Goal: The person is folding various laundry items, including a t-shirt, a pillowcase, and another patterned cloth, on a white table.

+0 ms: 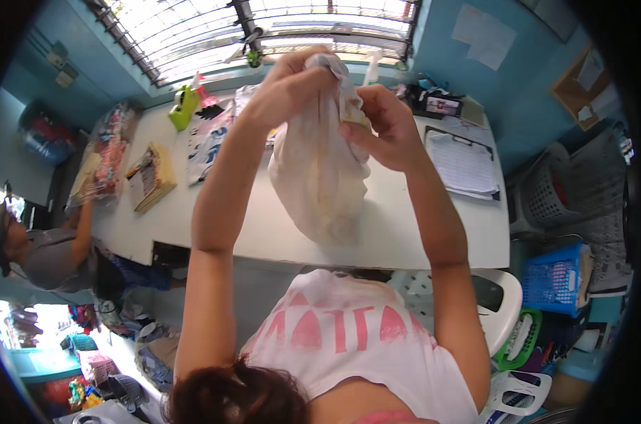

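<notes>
A whitish, translucent plastic bag (320,175) hangs upright over the white table (389,233), its lower end at or just above the tabletop. Bunched at its top, the bag is gripped by my left hand (299,87), with the thumb laid over the gathered edge. Slightly lower, on the right side, my right hand (384,127) pinches a fold of the same bag between thumb and fingers. Something small and yellowish shows at the right fingertips; I cannot tell what it is. The bag's contents cannot be made out.
Left on the table lie a yellowish bundle (153,180), a green tape dispenser (182,108) and printed fabric or plastic (211,140). A clipboard with papers (461,164) and a phone (442,106) are at right. A person (60,254) handles a filled clear bag (108,153). A white plastic chair (506,302) stands near the table.
</notes>
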`<state>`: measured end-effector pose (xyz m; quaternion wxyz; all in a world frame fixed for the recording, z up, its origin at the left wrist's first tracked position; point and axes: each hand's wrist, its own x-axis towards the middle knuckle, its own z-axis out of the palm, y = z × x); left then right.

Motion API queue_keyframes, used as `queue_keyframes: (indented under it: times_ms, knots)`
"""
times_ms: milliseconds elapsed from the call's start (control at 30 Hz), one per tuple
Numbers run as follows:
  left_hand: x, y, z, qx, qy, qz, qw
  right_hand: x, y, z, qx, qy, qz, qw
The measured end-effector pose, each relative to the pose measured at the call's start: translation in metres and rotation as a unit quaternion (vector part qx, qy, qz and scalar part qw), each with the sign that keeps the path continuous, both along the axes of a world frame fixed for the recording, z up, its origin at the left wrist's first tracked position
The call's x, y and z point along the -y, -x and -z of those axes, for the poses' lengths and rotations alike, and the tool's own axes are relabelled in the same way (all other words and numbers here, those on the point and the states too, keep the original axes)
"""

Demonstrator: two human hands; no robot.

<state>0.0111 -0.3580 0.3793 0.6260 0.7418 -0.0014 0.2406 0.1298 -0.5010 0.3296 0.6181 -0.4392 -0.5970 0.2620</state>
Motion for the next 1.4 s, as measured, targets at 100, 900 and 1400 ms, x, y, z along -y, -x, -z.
queue_keyframes:
  times_ms: [100, 900, 1400]
  knots:
    - [-0.022, 0.035, -0.021, 0.042, 0.011, 0.052, 0.998, -0.007, 0.005, -0.002, -0.038, -0.001, -0.196, 0.980]
    - [-0.140, 0.175, -0.052, -0.088, -0.596, -0.204, 0.772, 0.056, -0.032, -0.128, 0.424, 0.032, 0.059, 0.903]
    - [-0.078, 0.035, 0.124, -0.114, -0.244, 0.072, 0.960, -0.024, -0.010, -0.065, 0.062, -0.016, -0.063, 0.996]
